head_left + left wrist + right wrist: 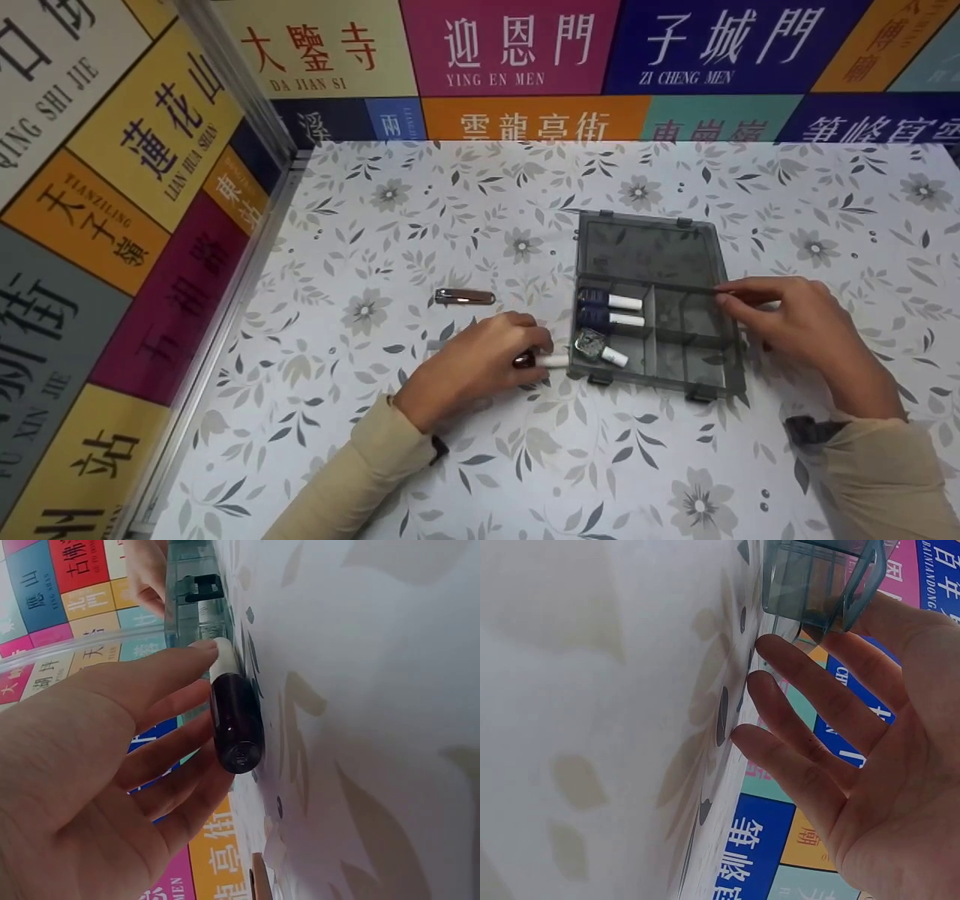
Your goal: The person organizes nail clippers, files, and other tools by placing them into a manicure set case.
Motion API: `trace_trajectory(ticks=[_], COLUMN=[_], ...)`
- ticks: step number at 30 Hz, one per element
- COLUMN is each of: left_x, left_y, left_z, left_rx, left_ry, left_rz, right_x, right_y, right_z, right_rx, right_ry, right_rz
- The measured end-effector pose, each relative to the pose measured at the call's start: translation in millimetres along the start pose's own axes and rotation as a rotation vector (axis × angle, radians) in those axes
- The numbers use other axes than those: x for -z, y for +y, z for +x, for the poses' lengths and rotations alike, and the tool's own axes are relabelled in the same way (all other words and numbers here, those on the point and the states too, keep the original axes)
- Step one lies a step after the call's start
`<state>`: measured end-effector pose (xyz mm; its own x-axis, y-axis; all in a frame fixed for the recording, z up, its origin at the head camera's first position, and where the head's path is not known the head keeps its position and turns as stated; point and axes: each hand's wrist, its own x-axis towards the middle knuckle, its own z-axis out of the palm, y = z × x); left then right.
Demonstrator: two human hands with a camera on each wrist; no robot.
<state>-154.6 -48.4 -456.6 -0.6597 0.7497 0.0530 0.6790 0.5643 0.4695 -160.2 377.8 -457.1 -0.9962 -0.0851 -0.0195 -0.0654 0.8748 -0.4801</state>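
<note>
My left hand (480, 352) holds a dark red nail polish bottle (238, 720) with a white cap, low over the table. The thumb lies on the cap, with the fingers round the far side, and the cap points at the box's left front corner. A grey see-through compartment box (686, 361) lies with its lid (649, 247) folded back. Inside its left compartments are two dark blue polish bottles (596, 318) and a glittery one (590, 345), all white-capped. My right hand (814, 330) pinches the box's right edge between thumb and forefinger, its other fingers spread.
A metal nail clipper (465, 297) lies on the table left of the box, just beyond my left hand. The floral-covered table (420, 465) meets colourful sign-covered panels (510, 49) at the back and left. The box's right compartments hold nothing visible.
</note>
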Motion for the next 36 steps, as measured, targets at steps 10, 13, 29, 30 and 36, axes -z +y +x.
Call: trace_trajectory(ticks=[10, 13, 29, 30, 36], left_x=[-3.0, -5.4, -1.8, -0.9, 2.8], left_y=[0.2, 0.6, 2.5, 3.1, 6.5], left_z=[-0.5, 0.2, -2.3, -2.3, -2.2], left_rx=[0.013, -0.002, -0.054, -0.057, -0.08], left_ry=[-0.027, -0.009, 0.007, 0.001, -0.026], left_rz=[0.037, 0.06, 0.112, 0.11, 0.093], right_x=[1.7, 2.0, 1.3, 1.2, 1.3], right_y=[-0.5, -0.8, -1.7, -1.6, -1.4], right_z=[-1.2, -1.0, 0.2, 0.2, -0.3], right_rx=[-0.02, -0.019, -0.021, -0.017, -0.002], right_ry=[-0.02, -0.023, -0.025, -0.019, 0.004], right_rz=[0.011, 0.012, 0.007, 0.005, 0.004])
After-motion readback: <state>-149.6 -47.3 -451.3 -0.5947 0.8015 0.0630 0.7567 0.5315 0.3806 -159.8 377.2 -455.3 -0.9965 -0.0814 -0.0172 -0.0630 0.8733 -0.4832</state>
